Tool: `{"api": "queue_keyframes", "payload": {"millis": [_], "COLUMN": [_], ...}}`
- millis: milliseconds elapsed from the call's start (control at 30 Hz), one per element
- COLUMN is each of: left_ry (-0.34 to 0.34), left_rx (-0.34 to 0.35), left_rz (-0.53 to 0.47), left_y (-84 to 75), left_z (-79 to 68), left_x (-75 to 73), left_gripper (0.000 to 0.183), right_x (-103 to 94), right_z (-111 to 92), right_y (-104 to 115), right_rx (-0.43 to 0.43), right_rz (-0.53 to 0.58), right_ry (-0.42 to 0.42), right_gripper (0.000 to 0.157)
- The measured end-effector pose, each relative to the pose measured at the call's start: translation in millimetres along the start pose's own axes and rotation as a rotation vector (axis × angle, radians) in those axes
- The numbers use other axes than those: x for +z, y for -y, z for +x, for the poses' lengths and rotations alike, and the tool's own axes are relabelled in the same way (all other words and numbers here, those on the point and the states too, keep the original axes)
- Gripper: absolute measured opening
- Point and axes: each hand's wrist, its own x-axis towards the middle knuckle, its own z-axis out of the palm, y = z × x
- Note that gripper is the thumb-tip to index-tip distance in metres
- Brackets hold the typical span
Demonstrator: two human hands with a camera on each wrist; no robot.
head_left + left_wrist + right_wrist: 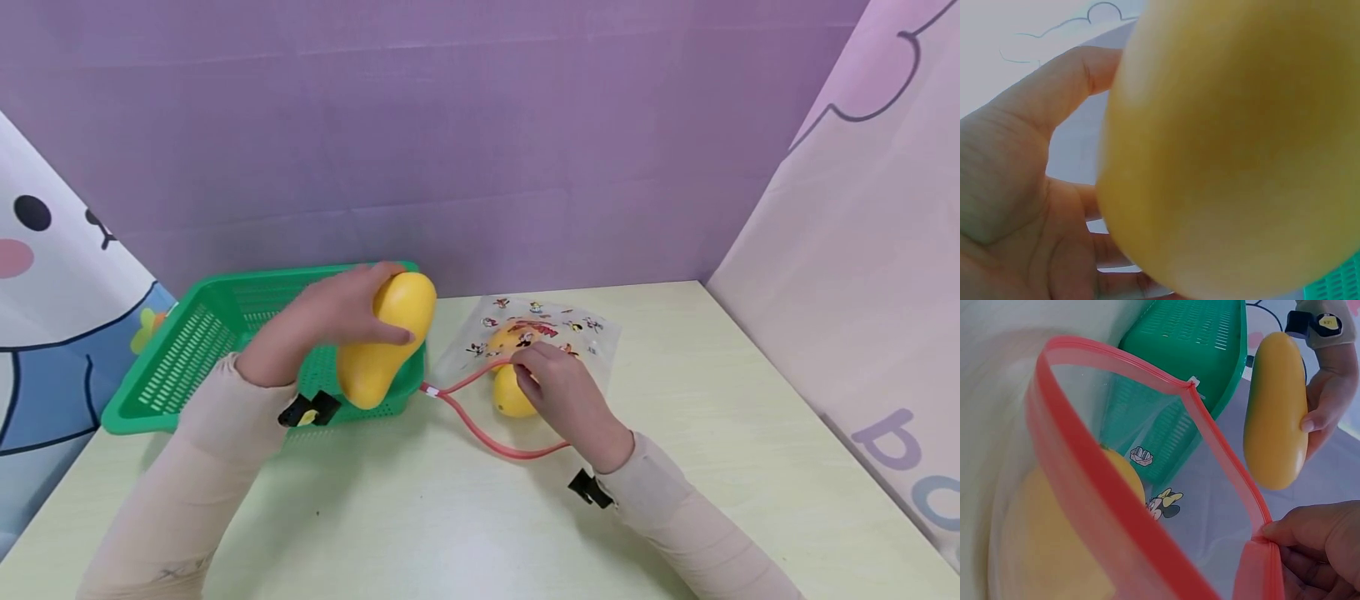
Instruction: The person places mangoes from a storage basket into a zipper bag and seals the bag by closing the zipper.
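My left hand (341, 308) grips a long, smooth yellow fruit (397, 333), fatter at the top and narrower below, over the right end of a green plastic basket (180, 350). It fills most of the left wrist view, and a greenish side shows in the right wrist view. My right hand (562, 396) pinches the red zip edge (1260, 512) of a clear zip bag (600, 333) printed with cartoon figures. The bag's mouth gapes wide, and yellow fruits (513, 398) lie inside it.
The basket has slotted walls and stands at the left of the pale table (360, 517), close beside the bag's zip end. A purple cloth backdrop (480, 150) rises behind the table, with printed cloth panels (847, 292) at the sides.
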Motion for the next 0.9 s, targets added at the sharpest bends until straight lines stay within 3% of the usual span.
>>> {"api": "queue_keyframes", "payload": {"millis": [333, 600, 900], "left_ry": [-0.018, -0.041, -0.083], "left_rx": [0.012, 0.008, 0.072], "left_rz": [0.021, 0.015, 0.009], "left_y": [-10.8, -16.5, -23.8], "left_z": [-15.8, -29.1, -41.6], "left_x": [6.2, 12.5, 22.5], "left_gripper": [0.084, 0.083, 0.082], "right_x": [-0.3, 1.0, -0.4], "right_z": [0.2, 0.0, 0.0], "right_y": [0.3, -1.5, -1.3], "right_rx": [0.011, -0.029, -0.023], "right_rz": [0.005, -0.001, -0.004], "right_ry": [0.015, -0.016, -0.010], "right_gripper": [0.018, 0.017, 0.016]}}
